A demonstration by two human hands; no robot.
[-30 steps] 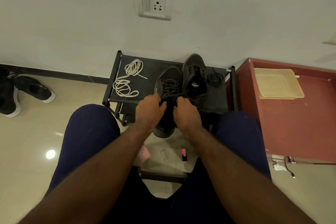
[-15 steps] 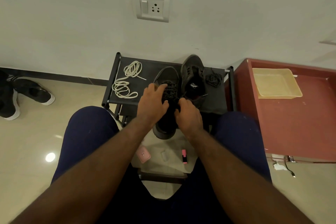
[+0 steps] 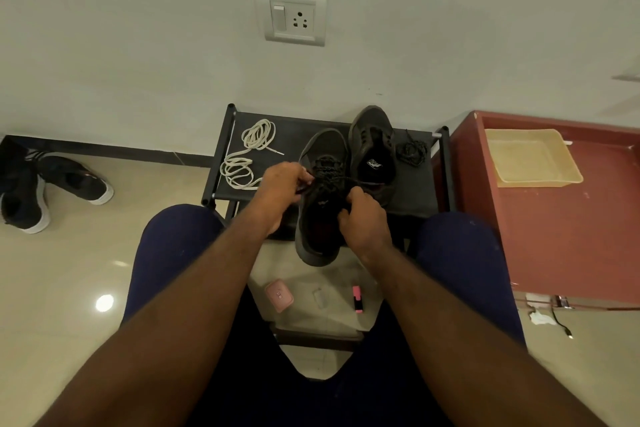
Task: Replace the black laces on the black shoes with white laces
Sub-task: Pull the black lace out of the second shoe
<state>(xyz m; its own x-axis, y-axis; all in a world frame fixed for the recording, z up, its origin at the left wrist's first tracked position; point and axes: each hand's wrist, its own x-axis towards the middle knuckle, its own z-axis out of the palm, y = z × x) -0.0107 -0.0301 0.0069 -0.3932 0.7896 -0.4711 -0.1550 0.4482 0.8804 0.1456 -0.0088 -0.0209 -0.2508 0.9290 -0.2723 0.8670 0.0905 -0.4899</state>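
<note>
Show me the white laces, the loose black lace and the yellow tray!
white laces (image 3: 258,133): head view, upper coil.
loose black lace (image 3: 412,151): head view, middle of the pile.
yellow tray (image 3: 530,156): head view, bare bottom.

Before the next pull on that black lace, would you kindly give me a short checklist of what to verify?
1. Left hand pinches the black lace at the eyelets of the near shoe: ok.
2. Right hand steadies the near shoe: ok.
3. Near shoe fully supported by the black rack: not ok, its heel overhangs the front edge.
4. Lace free of knots: cannot tell, the fingers hide it.
5. White laces at hand on the rack's left: ok.
6. Far shoe unlaced, its removed lace coiled beside it: ok.
</note>
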